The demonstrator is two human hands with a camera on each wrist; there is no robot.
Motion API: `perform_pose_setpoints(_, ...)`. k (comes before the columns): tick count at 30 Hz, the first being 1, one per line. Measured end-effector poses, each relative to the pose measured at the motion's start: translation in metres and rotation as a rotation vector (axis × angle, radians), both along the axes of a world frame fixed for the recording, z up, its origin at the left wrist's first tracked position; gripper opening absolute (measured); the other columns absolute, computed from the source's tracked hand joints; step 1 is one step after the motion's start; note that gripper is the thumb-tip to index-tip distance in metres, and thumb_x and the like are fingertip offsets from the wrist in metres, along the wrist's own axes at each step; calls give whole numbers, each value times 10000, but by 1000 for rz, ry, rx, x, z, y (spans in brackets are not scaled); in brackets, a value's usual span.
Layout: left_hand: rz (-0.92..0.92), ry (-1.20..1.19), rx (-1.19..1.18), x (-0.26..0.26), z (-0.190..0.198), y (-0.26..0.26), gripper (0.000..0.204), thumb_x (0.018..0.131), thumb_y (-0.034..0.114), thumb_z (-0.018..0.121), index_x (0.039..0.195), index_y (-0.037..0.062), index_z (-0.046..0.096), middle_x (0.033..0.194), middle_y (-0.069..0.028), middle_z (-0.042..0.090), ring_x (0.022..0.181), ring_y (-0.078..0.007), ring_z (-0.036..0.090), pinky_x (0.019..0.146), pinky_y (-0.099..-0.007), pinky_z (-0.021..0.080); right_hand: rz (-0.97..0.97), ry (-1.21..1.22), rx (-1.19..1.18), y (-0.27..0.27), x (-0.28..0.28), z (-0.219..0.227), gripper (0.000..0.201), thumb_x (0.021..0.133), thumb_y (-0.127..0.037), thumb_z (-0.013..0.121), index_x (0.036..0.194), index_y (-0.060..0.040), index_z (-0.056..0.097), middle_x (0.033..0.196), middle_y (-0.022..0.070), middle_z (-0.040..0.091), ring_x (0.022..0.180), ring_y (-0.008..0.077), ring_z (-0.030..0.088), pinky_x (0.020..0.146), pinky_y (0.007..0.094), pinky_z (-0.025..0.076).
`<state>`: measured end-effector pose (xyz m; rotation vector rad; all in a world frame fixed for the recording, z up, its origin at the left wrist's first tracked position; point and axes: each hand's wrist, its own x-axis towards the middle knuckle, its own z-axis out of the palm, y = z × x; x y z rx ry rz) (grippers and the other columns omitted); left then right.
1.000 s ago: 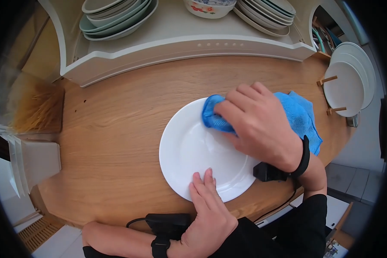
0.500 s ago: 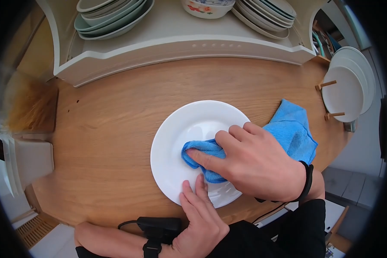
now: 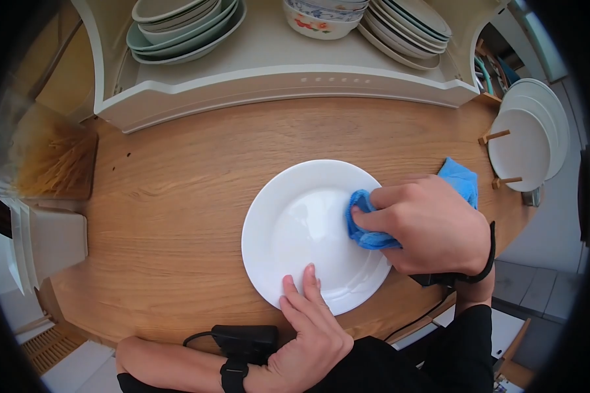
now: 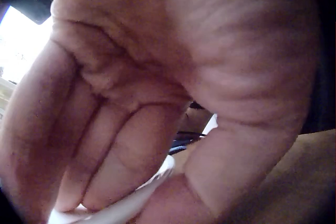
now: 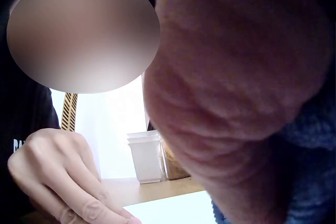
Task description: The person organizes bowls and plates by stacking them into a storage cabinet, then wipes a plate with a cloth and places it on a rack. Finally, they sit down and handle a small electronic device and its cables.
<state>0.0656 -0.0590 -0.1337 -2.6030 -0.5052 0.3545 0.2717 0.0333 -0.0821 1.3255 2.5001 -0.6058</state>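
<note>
A round white plate point(image 3: 288, 223) lies near the front edge of the wooden table. My left hand point(image 3: 311, 340) holds its near rim, fingers lying on top; in the left wrist view the plate's edge point(image 4: 128, 205) passes between the fingers and the thumb. My right hand point(image 3: 432, 226) grips a bunched blue cloth point(image 3: 366, 229) against the right part of the plate. A loose corner of the cloth point(image 3: 460, 180) sticks out behind that hand. Much of the cloth is hidden under the palm.
A cream shelf point(image 3: 275, 85) at the back bears stacked bowls point(image 3: 190, 46), flowered bowls point(image 3: 318, 25) and plates point(image 3: 400, 39). On the left stand a pasta container point(image 3: 56, 160) and white tubs point(image 3: 59, 236). Upright plates point(image 3: 521, 147) fill a wooden rack at right.
My right hand has wiped the cloth from the plate's far side to its middle, then to its right side. My left hand has kept its place on the rim.
</note>
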Motion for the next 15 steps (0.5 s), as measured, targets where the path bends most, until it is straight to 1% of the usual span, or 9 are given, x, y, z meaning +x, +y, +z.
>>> perform_pose_setpoints(1,-49,0,13,0,-4,1,373,740,88,610,1028,-112,736,1044,-339,695,839,-474,726,622,-440,623,22,30,2,1,-1,-5,312,698,-78,677,998,-11,729,804,147,679,748,359,682,639,440,545)
perform_pose_setpoints(2,-52,3,22,-1,-3,-1,373,740,88,610,1028,-112,736,1044,-339,695,839,-474,726,622,-440,623,44,62,8,3,-1,-8,305,703,-71,671,995,5,723,805,150,678,751,365,680,647,444,548)
perform_pose_setpoints(3,-23,-6,-26,-1,1,0,386,737,82,605,1027,-143,724,1070,-379,671,880,-490,713,667,-445,614,43,68,20,5,-1,-12,305,703,-71,671,995,5,723,805,150,678,751,365,680,647,444,548)
perform_pose_setpoints(4,14,-10,-77,-2,5,0,400,735,76,600,1026,-174,712,1096,-418,647,921,-505,700,712,-449,605,40,143,20,7,-1,-16,324,710,-60,664,1022,13,712,816,157,674,770,370,678,657,448,547)
perform_pose_setpoints(5,25,6,-71,-2,7,1,400,735,76,600,1026,-174,712,1096,-418,647,921,-505,700,712,-449,605,43,222,14,9,-3,-20,344,716,-49,657,1049,21,702,826,165,669,789,375,676,666,452,547)
perform_pose_setpoints(7,-64,1,-64,-4,9,6,366,743,71,601,1003,-153,730,1046,-399,666,816,-470,726,593,-390,600,70,271,-13,19,-9,-23,362,729,-44,655,1083,28,689,856,173,665,814,379,673,677,454,544)
perform_pose_setpoints(9,-66,28,-46,-5,6,5,381,743,81,606,1012,-161,723,1057,-407,659,834,-473,723,608,-393,603,86,308,-33,22,-13,-30,381,743,-38,652,1116,34,676,885,181,661,840,383,670,689,456,542)
perform_pose_setpoints(11,-89,43,-26,-5,6,4,396,743,92,610,1021,-169,717,1068,-416,653,853,-476,720,622,-396,605,139,421,18,22,-12,-43,517,707,-28,714,1216,-6,627,874,133,587,812,362,625,687,435,511)
perform_pose_setpoints(15,-42,-2,-116,-4,7,2,454,752,140,594,1038,-198,695,1067,-448,636,855,-509,695,614,-415,593,204,537,124,9,-21,-58,524,728,-66,728,1238,-8,628,867,125,597,799,344,635,689,445,509)
